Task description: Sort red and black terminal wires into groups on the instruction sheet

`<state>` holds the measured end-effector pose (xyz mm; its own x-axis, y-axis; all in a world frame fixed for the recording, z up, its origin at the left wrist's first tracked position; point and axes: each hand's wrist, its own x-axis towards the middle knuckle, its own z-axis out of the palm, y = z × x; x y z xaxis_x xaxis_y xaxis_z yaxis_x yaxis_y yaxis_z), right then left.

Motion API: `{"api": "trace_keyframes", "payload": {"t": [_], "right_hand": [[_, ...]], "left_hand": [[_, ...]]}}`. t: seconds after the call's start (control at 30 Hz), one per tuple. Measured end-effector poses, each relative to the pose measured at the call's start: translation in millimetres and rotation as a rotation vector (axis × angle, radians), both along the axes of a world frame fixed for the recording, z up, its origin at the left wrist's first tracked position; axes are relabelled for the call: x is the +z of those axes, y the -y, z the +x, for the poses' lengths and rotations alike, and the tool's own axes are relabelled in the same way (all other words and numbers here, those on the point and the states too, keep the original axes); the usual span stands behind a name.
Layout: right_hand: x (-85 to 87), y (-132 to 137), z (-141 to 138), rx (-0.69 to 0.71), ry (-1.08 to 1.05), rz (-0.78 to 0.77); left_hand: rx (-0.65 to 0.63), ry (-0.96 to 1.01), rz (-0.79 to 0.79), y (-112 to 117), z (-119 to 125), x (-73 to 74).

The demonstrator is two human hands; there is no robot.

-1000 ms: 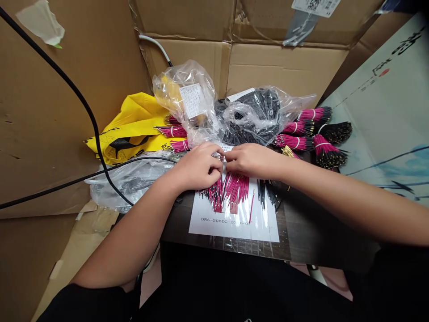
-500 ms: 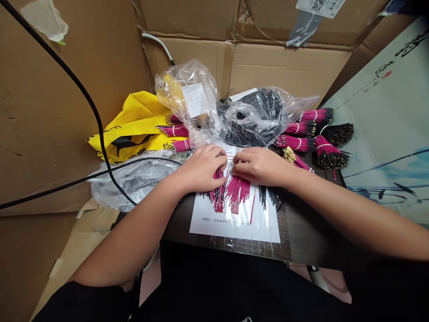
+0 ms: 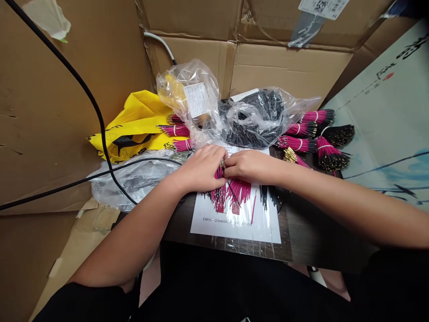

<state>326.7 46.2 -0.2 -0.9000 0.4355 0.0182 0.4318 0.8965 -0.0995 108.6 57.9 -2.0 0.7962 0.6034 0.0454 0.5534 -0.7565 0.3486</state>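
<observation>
My left hand [image 3: 205,169] curls over a bundle of pink and black wires [image 3: 217,194], its thumb across the front. My right hand [image 3: 246,166] is closed in a pinch against the left fingers. A single black wire [image 3: 234,195] slants down from its fingertips; the pinch point itself is partly hidden. Beneath the right hand, loose pink wires [image 3: 239,190] fan out on a printed white sheet [image 3: 234,228]. One pink wire [image 3: 254,208] lies apart to their right, beside several black wires [image 3: 264,197].
Clear bags, one with black wires [image 3: 254,120], stand at the back. Banded pink-and-black bundles [image 3: 298,144] lie to the right. At left are a yellow bag [image 3: 140,112], crumpled clear plastic [image 3: 134,183] and a black cable [image 3: 83,89]. Cardboard walls [image 3: 291,67] enclose the dark table.
My right hand has moved left until its fingertips meet my left hand. A black wire now slants below them over the pink fan. My left hand stays on the bundle.
</observation>
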Motion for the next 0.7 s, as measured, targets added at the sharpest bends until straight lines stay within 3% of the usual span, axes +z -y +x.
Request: {"api": "trace_keyframes", "payload": {"t": [0.13, 0.27, 0.33, 0.47, 0.7], "right_hand": [[10.5, 15, -1, -0.097, -0.001, 0.018], [31.9, 59, -12, -0.557, -0.033, -0.09], [36.1, 84, -22, -0.695, 0.054, -0.165], [26.9, 112, -43, -0.804, 0.178, -0.222], [11.1, 118, -61, -0.94, 0.197, -0.238]], "left_hand": [[-0.002, 0.027, -0.026, 0, -2, -0.8], [0.007, 0.014, -0.024, 0, -2, -1.0], [0.006, 0.005, -0.01, 0, -2, -1.1], [0.002, 0.011, -0.005, 0, -1, -1.5], [-0.003, 0.015, -0.011, 0, -1, -2.1]]}}
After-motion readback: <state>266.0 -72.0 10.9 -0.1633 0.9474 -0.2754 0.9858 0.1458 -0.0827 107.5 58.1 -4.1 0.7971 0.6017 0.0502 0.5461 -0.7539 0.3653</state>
